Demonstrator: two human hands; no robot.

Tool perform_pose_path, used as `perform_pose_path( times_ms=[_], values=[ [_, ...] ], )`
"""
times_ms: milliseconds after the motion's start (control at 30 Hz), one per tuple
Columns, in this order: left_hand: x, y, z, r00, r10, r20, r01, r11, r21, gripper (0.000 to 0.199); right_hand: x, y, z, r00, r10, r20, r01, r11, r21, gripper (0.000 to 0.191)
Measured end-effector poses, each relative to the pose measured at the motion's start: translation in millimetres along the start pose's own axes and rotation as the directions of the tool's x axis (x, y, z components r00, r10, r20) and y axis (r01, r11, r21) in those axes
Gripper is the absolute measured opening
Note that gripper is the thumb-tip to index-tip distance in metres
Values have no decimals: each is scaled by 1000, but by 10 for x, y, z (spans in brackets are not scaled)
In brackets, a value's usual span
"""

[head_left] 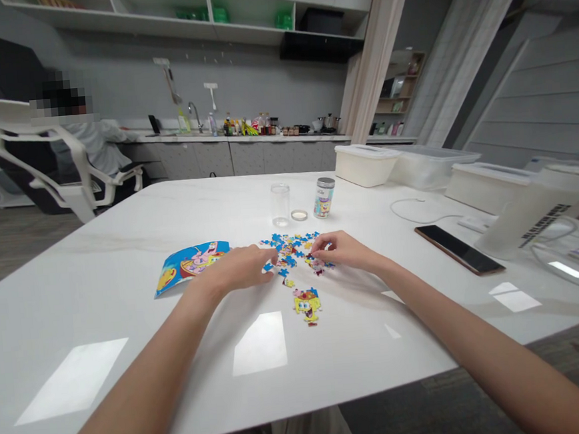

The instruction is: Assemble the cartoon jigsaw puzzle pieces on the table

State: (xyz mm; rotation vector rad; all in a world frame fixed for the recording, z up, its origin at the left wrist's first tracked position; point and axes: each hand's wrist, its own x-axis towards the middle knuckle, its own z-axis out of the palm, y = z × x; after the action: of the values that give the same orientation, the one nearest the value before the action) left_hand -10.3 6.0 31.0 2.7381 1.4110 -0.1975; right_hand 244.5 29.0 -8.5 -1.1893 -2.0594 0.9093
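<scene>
Loose blue and multicoloured puzzle pieces (298, 246) lie in a pile on the white table. At the pile's left edge is my left hand (246, 266), fingers apart and touching or just above the pieces. My right hand (336, 249) is at the pile's right side, its thumb and fingertips pinched together; whatever is between them is too small to make out. Nearer to me lies a joined section of puzzle (307, 304) showing a yellow cartoon figure. A picture sheet (189, 264) with a blue background rests left of my left hand, partly behind it.
Behind the pile stand a clear jar (280, 205), a round lid (299, 215) and a printed can (324, 198). A phone (458, 249), cables and plastic boxes (368, 164) are on the right. A person (91, 146) sits at the back left.
</scene>
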Motion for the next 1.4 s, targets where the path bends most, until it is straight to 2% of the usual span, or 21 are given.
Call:
perform_pose_path(
  times_ms=[167,333,467,767,867,967,1100,1267,1400],
  values=[
    [5,-8,29,999,44,-16,-45,999,-23,39,-55,-105,115,992,-27,126,29,999,-16,12],
    [16,-2,35,984,179,-22,-180,977,-113,42,-78,-107,188,993,-81,81,92,985,-144,11],
    [16,22,20,974,225,2,-222,963,-151,33,-82,-96,201,988,-140,66,151,965,-215,12],
    [-38,28,-44,988,152,0,-150,977,-149,20,-82,-69,136,971,-211,110,235,919,-315,12],
    [-60,15,-77,995,97,18,-93,986,-141,18,-81,-49,133,977,-197,82,213,922,-323,11],
    [-70,-15,-90,997,59,44,-53,989,-135,21,-87,-33,134,986,-158,46,165,936,-311,10],
    [-69,-46,-87,998,24,56,-19,996,-83,26,-93,-20,126,985,-168,46,174,928,-329,10],
    [-28,-42,-28,1000,-11,-9,11,1000,-16,37,-88,-9,126,981,-190,48,194,913,-359,12],
    [30,-38,66,1000,-10,-23,11,998,59,35,-94,-17,128,981,-190,47,194,912,-362,13]
  ],
)
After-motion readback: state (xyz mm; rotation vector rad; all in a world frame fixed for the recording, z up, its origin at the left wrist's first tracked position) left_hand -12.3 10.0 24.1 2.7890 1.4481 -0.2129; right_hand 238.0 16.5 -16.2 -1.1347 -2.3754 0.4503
